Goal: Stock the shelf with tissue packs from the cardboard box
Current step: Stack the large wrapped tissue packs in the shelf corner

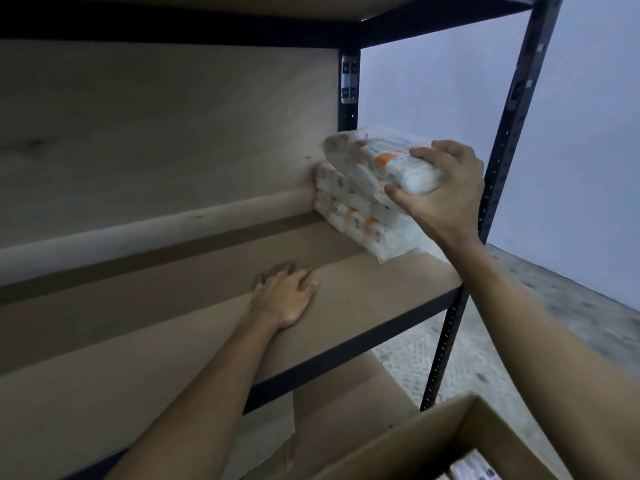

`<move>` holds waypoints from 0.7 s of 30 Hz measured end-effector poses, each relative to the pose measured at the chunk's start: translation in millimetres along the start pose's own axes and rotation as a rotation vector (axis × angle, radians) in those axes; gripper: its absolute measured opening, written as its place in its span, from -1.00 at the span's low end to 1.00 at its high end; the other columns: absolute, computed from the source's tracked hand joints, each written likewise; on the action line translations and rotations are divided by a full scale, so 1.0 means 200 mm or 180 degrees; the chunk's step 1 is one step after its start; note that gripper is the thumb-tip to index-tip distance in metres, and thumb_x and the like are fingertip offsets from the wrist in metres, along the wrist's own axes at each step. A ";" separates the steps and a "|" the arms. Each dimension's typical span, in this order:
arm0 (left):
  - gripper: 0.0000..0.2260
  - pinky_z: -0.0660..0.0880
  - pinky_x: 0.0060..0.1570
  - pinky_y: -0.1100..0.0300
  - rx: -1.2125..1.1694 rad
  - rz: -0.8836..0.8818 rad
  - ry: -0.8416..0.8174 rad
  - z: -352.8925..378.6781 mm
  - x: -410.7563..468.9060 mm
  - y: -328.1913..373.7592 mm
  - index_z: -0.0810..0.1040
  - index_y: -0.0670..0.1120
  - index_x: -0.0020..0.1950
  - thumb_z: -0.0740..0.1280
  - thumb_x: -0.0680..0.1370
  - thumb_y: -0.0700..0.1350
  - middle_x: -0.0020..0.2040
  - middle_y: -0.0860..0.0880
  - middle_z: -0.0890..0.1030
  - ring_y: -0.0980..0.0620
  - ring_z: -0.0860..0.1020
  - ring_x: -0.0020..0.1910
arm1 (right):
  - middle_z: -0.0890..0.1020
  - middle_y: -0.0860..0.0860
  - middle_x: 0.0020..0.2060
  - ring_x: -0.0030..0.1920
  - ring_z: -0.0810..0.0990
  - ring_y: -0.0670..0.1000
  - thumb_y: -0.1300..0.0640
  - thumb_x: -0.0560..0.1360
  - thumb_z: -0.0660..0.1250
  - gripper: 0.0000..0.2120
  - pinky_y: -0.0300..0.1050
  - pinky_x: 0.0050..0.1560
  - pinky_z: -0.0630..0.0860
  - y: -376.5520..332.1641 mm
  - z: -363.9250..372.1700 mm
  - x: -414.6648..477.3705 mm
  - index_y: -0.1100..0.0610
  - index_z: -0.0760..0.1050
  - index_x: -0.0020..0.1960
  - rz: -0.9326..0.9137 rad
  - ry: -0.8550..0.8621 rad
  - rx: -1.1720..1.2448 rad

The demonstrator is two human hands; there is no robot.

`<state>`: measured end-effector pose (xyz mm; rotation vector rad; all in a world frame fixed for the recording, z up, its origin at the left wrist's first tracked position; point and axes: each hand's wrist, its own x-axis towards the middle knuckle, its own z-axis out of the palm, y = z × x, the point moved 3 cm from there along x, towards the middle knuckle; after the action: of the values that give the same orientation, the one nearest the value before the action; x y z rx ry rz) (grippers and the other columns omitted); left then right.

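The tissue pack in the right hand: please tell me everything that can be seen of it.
The tissue pack is a soft white bundle in clear plastic wrap with orange and blue print, too blurred to read. The right hand grips its near end, fingers on top, thumb beneath. It is tilted; its far end seems to rest on the stack of packs in the right back corner of the shelf.

There's print on the top tissue pack (375, 152), orange and blue patches with tiny dark marks, but it's too blurred and no word or number reads. Same on the stacked packs (346, 204) beneath: nothing legible.
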<state>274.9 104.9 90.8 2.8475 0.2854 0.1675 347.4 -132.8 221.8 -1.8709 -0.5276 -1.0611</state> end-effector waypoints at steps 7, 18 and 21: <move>-0.53 0.01 0.49 -0.05 0.0025 0.0025 0.0122 0.03 0.07 -0.02 0.24 0.17 0.50 0.06 0.60 0.22 0.57 0.02 0.17 0.02 0.10 0.54 | 0.48 -0.02 0.21 0.29 0.38 0.04 -0.17 0.19 0.54 -0.47 -0.32 0.26 0.19 0.21 0.09 0.14 -0.06 0.60 0.13 0.0208 -0.0235 -0.0103; -0.54 0.01 0.49 -0.02 0.0054 0.0015 0.0226 0.04 0.08 -0.03 0.22 0.21 0.50 0.05 0.60 0.23 0.56 0.06 0.17 0.05 0.10 0.54 | 0.49 0.00 0.22 0.31 0.38 0.00 -0.10 0.20 0.59 -0.49 -0.59 0.11 0.17 0.36 0.30 0.31 -0.05 0.60 0.12 0.0300 -0.0644 0.0121; -0.54 0.01 0.49 -0.02 0.0055 0.0004 0.0243 0.05 0.09 -0.03 0.22 0.22 0.49 0.05 0.60 0.24 0.56 0.06 0.17 0.06 0.10 0.54 | 0.48 0.00 0.22 0.32 0.35 0.00 -0.07 0.22 0.60 -0.50 -0.72 0.04 0.09 0.38 0.32 0.30 -0.04 0.60 0.13 0.0266 -0.0699 0.0158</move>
<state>291.8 112.1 81.5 2.8628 0.3021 0.2758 463.8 -120.6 220.0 -1.9594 -0.5908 -0.7858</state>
